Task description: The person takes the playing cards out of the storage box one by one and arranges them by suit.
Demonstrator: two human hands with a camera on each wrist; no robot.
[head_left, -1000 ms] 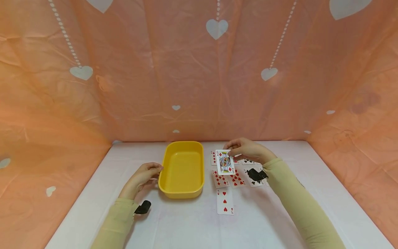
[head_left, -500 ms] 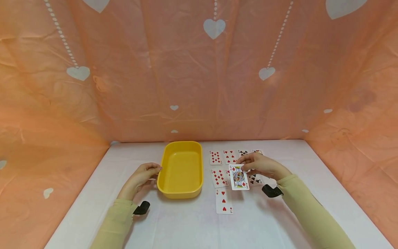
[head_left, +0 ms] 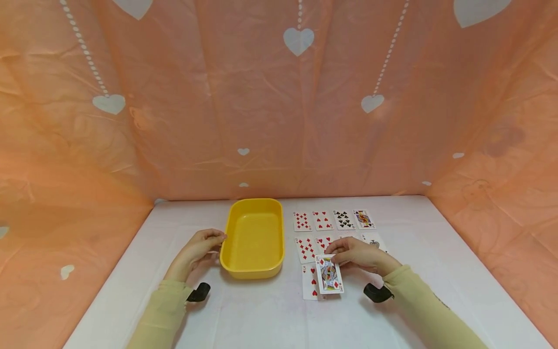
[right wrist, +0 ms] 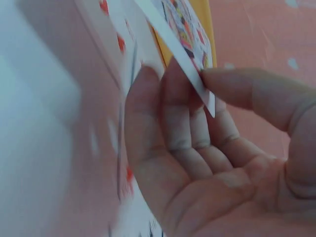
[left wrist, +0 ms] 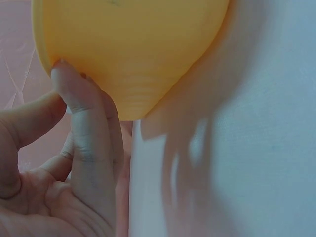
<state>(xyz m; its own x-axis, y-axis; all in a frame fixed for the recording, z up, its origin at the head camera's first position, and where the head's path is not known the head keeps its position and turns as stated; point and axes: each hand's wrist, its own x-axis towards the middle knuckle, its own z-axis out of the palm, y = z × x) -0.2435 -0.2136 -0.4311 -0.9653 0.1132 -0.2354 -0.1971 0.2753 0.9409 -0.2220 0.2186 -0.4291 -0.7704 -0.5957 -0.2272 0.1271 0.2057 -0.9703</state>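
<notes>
My right hand [head_left: 357, 254] pinches a face card of diamonds [head_left: 330, 274] between thumb and fingers, face up. In the head view the card overlaps the right part of a three of hearts [head_left: 308, 283] lying on the table. Close up in the right wrist view, the thumb presses on the printed face of the face card [right wrist: 185, 32] with fingers behind it. On the other side, my left hand [head_left: 201, 247] holds the left rim of a yellow plastic tray [head_left: 255, 275]. The left wrist view has the fingertips [left wrist: 66, 81] right at the rim of the tray [left wrist: 138, 94].
Two rows of face-up cards lie right of the tray. The back row runs from a diamonds card [head_left: 302, 221] to a face card [head_left: 364, 219]. My right hand partly hides the second row, where a diamonds card [head_left: 306, 248] and an ace [head_left: 374, 241] show.
My right hand has carried the face card from above the back rows, first rightward, then nearer me and slightly left over the three of hearts. The left hand stays at the tray's rim.
</notes>
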